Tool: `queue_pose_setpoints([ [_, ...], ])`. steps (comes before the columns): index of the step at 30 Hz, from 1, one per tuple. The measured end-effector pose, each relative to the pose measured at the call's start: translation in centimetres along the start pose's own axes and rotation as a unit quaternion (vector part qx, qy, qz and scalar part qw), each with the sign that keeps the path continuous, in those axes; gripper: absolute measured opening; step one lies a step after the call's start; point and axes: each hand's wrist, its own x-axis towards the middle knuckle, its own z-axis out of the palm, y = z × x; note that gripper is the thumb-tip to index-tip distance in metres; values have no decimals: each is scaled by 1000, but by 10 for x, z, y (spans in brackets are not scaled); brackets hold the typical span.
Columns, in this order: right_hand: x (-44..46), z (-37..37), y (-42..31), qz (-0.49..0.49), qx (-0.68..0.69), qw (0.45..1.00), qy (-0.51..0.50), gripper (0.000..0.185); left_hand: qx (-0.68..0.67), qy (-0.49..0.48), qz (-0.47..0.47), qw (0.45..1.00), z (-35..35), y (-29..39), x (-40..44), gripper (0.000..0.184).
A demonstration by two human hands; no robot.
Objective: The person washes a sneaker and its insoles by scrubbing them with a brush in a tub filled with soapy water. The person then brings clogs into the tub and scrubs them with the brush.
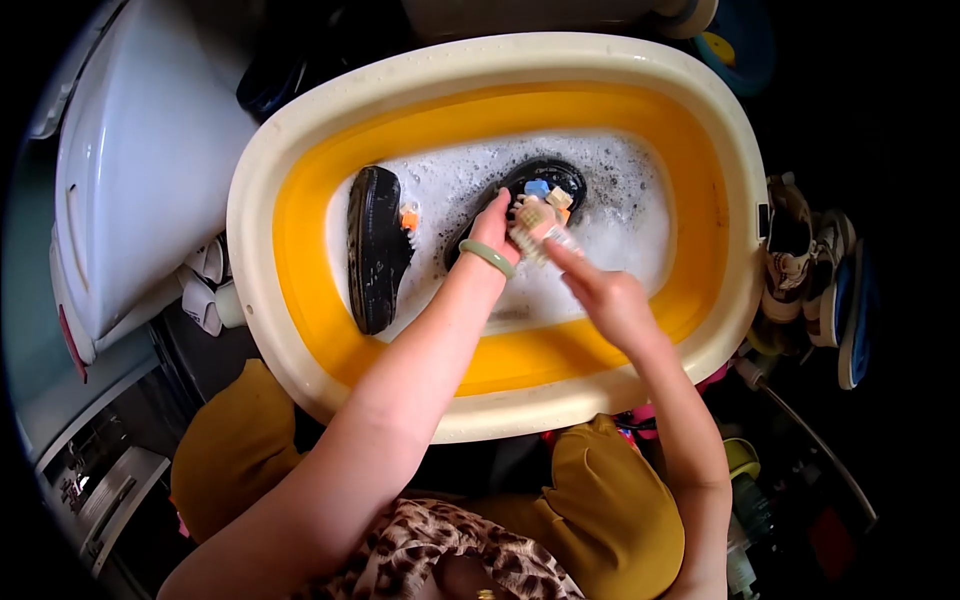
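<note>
A black shoe with colourful block-like charms [560, 175] lies in suds in the basin. My left hand [493, 228], with a green bangle at the wrist, has its fingers on this shoe and grips its side. A pale brush [541, 222], blurred, is in my right hand [607, 298], its bristles against the charms on the shoe. Another black shoe [375, 250], with an orange charm beside it, rests on its side at the left of the foam. The fingertips of my left hand are partly hidden.
The cream basin rim [250, 290] surrounds a yellow inner wall. A white curved fixture [150, 160] stands at the left. Several shoes [790, 250] are at the right, and bottles [752, 510] stand at the lower right. My knees are near the basin's front edge.
</note>
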Motion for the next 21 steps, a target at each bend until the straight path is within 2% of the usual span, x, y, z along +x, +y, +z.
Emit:
queue_pose_setpoints([
  [2, 23, 20, -8, -11, -9, 1000, 20, 41, -9, -39, 44, 998, -4, -6, 5, 36],
  [3, 49, 26, -13, 13, -39, 999, 30, 41, -9, -36, 48, 998, -4, -7, 5, 36],
  [5, 84, 27, -5, 40, -67, 996, 46, 40, 20, 30, 56, 998, 0, -9, 2, 32],
  [7, 102, 17, 0, 3, 62, 995, 77, 40, 20, 13, 41, 999, 8, -3, -4, 35],
  [8, 92, 7, 8, 97, 249, 963, 36, 40, 10, 2, 28, 1000, 11, 1, -7, 39],
  [10, 50, -34, -5, 170, 337, 926, 23, 40, -21, -25, 22, 999, 2, 6, 10, 41],
  [11, 34, -29, -2, 172, 332, 927, 16, 40, -37, -11, 14, 999, 4, 7, 7, 41],
  [12, 16, -18, 3, 60, 212, 975, 32, 40, -53, 7, 4, 999, 6, 6, 0, 42],
  [13, 4, -12, -1, -55, 89, 993, 49, 41, -7, 53, 17, 998, 13, 7, -13, 42],
  [14, 1, -3, -8, -18, -19, 999, -34, 43, -6, 77, -8, 997, 16, 9, -15, 39],
  [16, 30, 28, -6, -8, -45, 999, 20, 41, -15, 5, 50, 999, -3, 1, 6, 36],
  [18, 77, 34, -4, 1, -74, 995, 72, 38, -11, -36, 45, 998, -15, -4, 21, 35],
  [19, 94, 29, 0, 13, -79, 995, 54, 37, -22, -37, 48, 998, -15, -4, 22, 38],
  [20, 101, 20, 6, 12, -59, 997, 43, 39, -23, -33, 41, 998, -7, -2, 13, 41],
  [21, 95, 8, 13, 35, 65, 996, 44, 39, -12, -23, 21, 999, -6, 2, 13, 42],
])
